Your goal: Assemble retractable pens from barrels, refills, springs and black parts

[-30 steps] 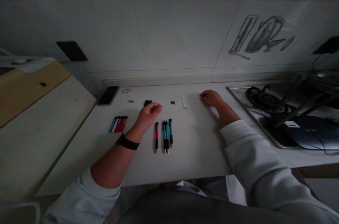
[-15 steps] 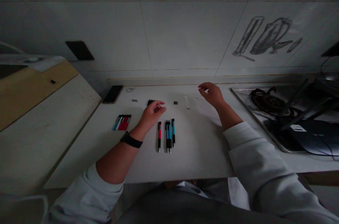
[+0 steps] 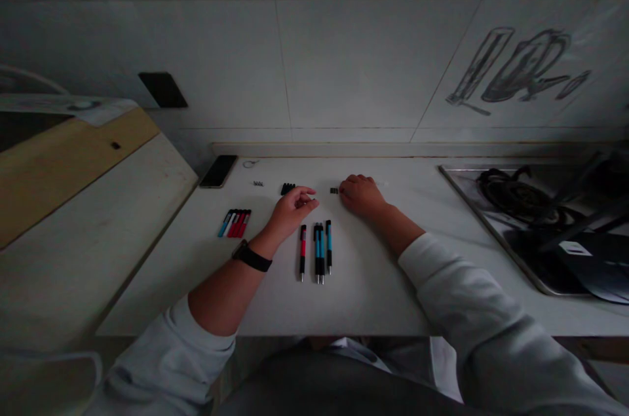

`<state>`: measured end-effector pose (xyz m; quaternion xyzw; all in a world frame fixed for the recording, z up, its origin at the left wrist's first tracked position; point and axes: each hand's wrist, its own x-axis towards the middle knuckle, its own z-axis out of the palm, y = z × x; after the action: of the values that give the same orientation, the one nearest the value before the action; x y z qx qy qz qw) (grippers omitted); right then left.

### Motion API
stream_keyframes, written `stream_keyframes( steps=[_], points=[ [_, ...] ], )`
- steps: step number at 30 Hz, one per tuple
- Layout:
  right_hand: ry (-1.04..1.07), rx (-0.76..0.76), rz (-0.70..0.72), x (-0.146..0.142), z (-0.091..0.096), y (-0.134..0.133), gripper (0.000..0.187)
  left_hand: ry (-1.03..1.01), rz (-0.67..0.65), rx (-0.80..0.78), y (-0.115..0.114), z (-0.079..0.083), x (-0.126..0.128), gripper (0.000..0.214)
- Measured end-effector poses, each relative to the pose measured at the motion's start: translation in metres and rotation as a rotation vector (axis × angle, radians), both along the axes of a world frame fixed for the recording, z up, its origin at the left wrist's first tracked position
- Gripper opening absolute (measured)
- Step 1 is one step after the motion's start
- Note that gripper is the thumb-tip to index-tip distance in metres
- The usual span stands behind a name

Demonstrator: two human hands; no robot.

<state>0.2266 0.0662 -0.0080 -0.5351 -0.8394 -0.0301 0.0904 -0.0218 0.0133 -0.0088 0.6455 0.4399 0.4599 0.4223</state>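
Note:
My left hand (image 3: 293,206) hovers just above the white counter (image 3: 373,285) with thumb and fingers pinched together; what they pinch is too small to make out. Right under it lies a row of assembled pens (image 3: 317,249), one red and black, the others blue and black. My right hand (image 3: 361,194) rests knuckles-up on the counter with its fingers curled down, covering the spot beside a small black piece (image 3: 334,190). A cluster of black pen parts (image 3: 287,188) lies just beyond my left hand. A black watch sits on my left wrist.
A bundle of red, blue and white pen barrels (image 3: 234,223) lies at the left. Tiny springs (image 3: 257,183), a small ring (image 3: 249,164) and a dark phone (image 3: 219,171) sit near the wall. A gas stove (image 3: 515,196) takes up the right. A wooden board (image 3: 63,164) lies at the far left.
My right hand lifted from the far right of the counter and moved left, now down beside the small black piece and hiding the white strip. My left hand barely moved.

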Motion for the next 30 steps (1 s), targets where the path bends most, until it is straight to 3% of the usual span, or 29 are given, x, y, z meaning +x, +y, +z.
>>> stream_keyframes(
  steps=[20,30],
  points=[
    [0.007,0.003,0.022,-0.001,-0.003,0.002,0.028,0.033,-0.020,0.019,0.002,-0.003,-0.001,0.030],
    [0.274,0.101,0.060,0.000,0.016,-0.020,0.025,0.092,-0.030,0.069,0.004,-0.014,-0.003,0.036]
  ],
)
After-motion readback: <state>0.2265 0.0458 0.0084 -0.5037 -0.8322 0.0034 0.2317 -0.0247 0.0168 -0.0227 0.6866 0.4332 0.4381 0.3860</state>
